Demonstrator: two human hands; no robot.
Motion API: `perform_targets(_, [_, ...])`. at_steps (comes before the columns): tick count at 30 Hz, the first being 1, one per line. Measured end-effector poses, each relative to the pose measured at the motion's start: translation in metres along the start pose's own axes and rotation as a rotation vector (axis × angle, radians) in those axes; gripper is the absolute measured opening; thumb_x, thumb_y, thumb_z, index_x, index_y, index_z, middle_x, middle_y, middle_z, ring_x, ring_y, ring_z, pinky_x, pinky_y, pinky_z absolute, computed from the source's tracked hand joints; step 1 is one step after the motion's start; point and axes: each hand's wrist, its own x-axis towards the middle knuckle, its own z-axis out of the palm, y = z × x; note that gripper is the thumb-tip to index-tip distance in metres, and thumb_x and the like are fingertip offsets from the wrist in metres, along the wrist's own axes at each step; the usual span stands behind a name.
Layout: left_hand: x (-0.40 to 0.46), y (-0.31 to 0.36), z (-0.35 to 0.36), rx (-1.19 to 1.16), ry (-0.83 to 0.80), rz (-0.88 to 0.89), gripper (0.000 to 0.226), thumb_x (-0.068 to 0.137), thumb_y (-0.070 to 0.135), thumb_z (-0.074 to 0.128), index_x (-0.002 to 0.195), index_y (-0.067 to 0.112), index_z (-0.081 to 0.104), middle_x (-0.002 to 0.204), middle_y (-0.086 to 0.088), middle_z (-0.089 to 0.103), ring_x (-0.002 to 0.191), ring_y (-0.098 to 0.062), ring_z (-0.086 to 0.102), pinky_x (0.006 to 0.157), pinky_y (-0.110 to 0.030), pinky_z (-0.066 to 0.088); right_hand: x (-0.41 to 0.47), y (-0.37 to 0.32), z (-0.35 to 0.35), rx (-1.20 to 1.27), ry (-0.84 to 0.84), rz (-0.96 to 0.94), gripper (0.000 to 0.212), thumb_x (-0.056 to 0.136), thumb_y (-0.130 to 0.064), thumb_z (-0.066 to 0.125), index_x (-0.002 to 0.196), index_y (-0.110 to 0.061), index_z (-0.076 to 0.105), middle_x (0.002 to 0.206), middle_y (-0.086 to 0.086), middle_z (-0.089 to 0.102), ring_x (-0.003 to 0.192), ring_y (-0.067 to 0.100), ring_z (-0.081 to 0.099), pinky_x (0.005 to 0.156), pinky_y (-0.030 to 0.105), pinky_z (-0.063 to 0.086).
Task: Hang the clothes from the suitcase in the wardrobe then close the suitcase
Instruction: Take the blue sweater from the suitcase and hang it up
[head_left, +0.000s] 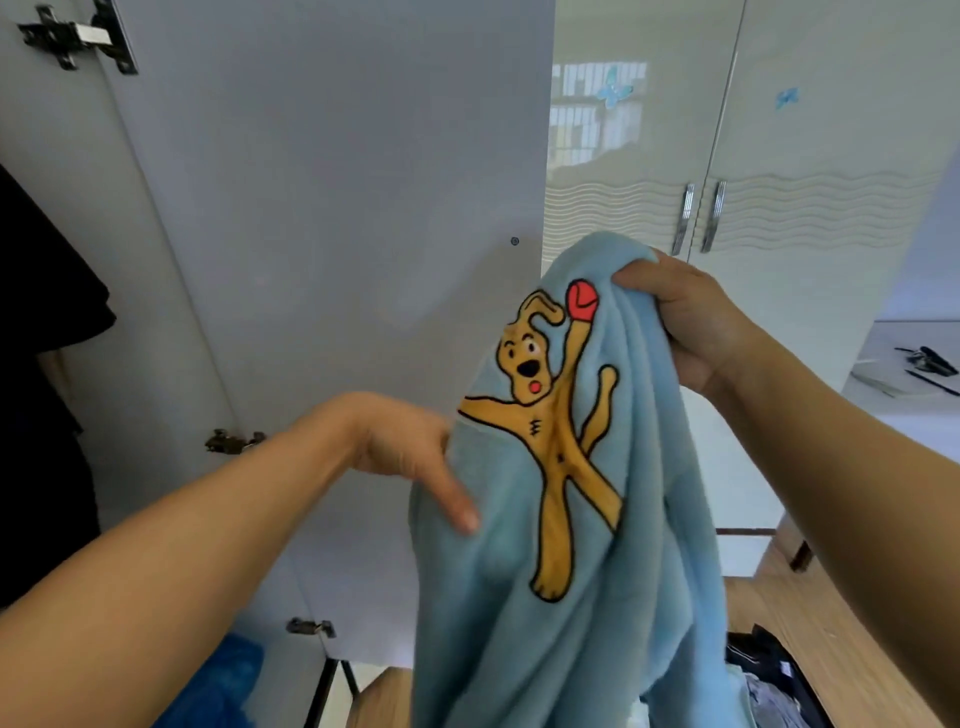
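One blue garment (597, 519), two hands: right (685, 322), left (400, 441).

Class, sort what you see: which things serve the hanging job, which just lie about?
Job: light blue garment, right hand gripping it, left hand touching it, open wardrobe door.
Lying about: butterfly sticker, dark tools on the white surface.

Bright, even daylight, cool white cast. Window reflection glares on glossy wardrobe door (597, 119), upper centre-right of frame. Soft shadow smudge on open door panel (332, 208), centre. Far left edge falls to near-black, detail lost. Wide-angle bend: door edges lean and curve toward frame edges. Slight motion blur on left hand (400, 441); lower corners soft.
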Motion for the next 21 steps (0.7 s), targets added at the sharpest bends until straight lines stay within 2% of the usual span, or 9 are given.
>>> perform_targets(3, [0.019, -0.014, 0.017, 0.266, -0.043, -0.212, 0.048, 0.081, 0.003, 0.071, 0.126, 0.013, 0.057, 0.122, 0.006, 0.061, 0.114, -0.012, 0.056, 0.091, -0.018, 0.044, -0.006, 0.0, 0.001, 0.028, -0.037, 0.163, 0.033, 0.077, -0.022, 0.061, 0.104, -0.003, 0.064, 0.09, 0.016, 0.07, 0.077, 0.027, 0.067, 0.073, 0.039, 0.058])
perform_targets(5, [0.027, -0.017, 0.016, 0.438, 0.201, -0.207, 0.045, 0.082, 0.005, 0.069, 0.125, 0.011, 0.058, 0.125, 0.0, 0.06, 0.114, -0.017, 0.055, 0.088, -0.02, 0.043, -0.012, -0.002, 0.005, 0.018, -0.078, 0.237, 0.03, 0.081, -0.029, 0.056, 0.094, -0.006, 0.07, 0.087, 0.014, 0.071, 0.076, 0.024, 0.068, 0.07, 0.036, 0.059])
perform_targets(7, [0.027, -0.021, 0.003, 0.346, 0.497, -0.114, 0.038, 0.078, 0.007, 0.069, 0.116, 0.008, 0.064, 0.119, -0.008, 0.065, 0.111, -0.022, 0.059, 0.09, -0.029, 0.049, -0.021, -0.004, 0.008, -0.05, -0.107, 0.276, 0.036, 0.085, -0.036, 0.05, 0.081, -0.011, 0.075, 0.079, 0.007, 0.073, 0.077, 0.022, 0.069, 0.065, 0.029, 0.058])
perform_targets(9, [0.013, -0.015, -0.013, 0.064, 0.79, 0.017, 0.033, 0.07, 0.019, 0.072, 0.102, 0.011, 0.068, 0.108, -0.009, 0.068, 0.102, -0.024, 0.063, 0.09, -0.04, 0.052, -0.028, -0.004, 0.007, -0.428, -0.072, 0.345, 0.035, 0.088, -0.04, 0.05, 0.077, -0.014, 0.071, 0.068, -0.002, 0.072, 0.082, 0.023, 0.065, 0.061, 0.025, 0.056])
perform_targets(12, [-0.016, 0.007, -0.036, -0.214, 1.005, 0.261, 0.02, 0.084, 0.003, 0.06, 0.086, 0.021, 0.067, 0.094, -0.003, 0.069, 0.088, -0.018, 0.063, 0.081, -0.033, 0.053, -0.036, 0.015, 0.0, -1.294, -0.24, 0.749, 0.07, 0.082, -0.072, 0.038, 0.108, -0.013, 0.068, 0.107, -0.002, 0.066, 0.11, 0.025, 0.057, 0.094, 0.034, 0.043])
perform_targets(14, [-0.026, 0.017, -0.037, 0.119, 0.928, 0.205, 0.031, 0.085, -0.006, 0.053, 0.085, 0.022, 0.067, 0.089, 0.003, 0.069, 0.083, -0.015, 0.062, 0.07, -0.017, 0.05, -0.033, 0.03, -0.01, -1.477, -0.15, 0.891, 0.085, 0.084, -0.078, 0.016, 0.126, -0.018, 0.059, 0.133, 0.004, 0.054, 0.125, 0.025, 0.046, 0.105, 0.04, 0.029])
perform_targets(16, [-0.018, 0.017, -0.026, 0.737, 0.703, 0.019, 0.028, 0.087, 0.002, 0.053, 0.103, 0.022, 0.064, 0.105, 0.0, 0.067, 0.095, -0.019, 0.06, 0.077, -0.022, 0.048, -0.026, 0.036, -0.018, -1.633, -0.014, 0.766, 0.078, 0.089, -0.072, 0.014, 0.134, -0.02, 0.05, 0.142, 0.008, 0.047, 0.129, 0.028, 0.044, 0.107, 0.041, 0.03])
perform_targets(19, [0.001, -0.001, 0.007, 1.343, 0.297, -0.23, 0.05, 0.089, 0.017, 0.052, 0.133, 0.035, 0.037, 0.115, -0.005, 0.051, 0.091, -0.027, 0.056, 0.068, -0.036, 0.043, -0.014, 0.029, -0.023, -2.135, 0.134, 0.371, 0.051, 0.095, -0.046, 0.039, 0.142, -0.029, 0.034, 0.133, 0.005, 0.053, 0.116, 0.026, 0.054, 0.081, 0.03, 0.041])
perform_targets(21, [0.009, -0.014, 0.021, 1.492, 0.254, -0.351, 0.055, 0.09, 0.016, 0.052, 0.138, 0.033, 0.031, 0.115, -0.009, 0.049, 0.09, -0.03, 0.058, 0.062, -0.035, 0.038, -0.008, 0.026, -0.02, -2.295, 0.179, 0.176, 0.06, 0.089, -0.035, 0.056, 0.142, -0.028, 0.03, 0.121, 0.003, 0.057, 0.104, 0.023, 0.06, 0.071, 0.031, 0.04])
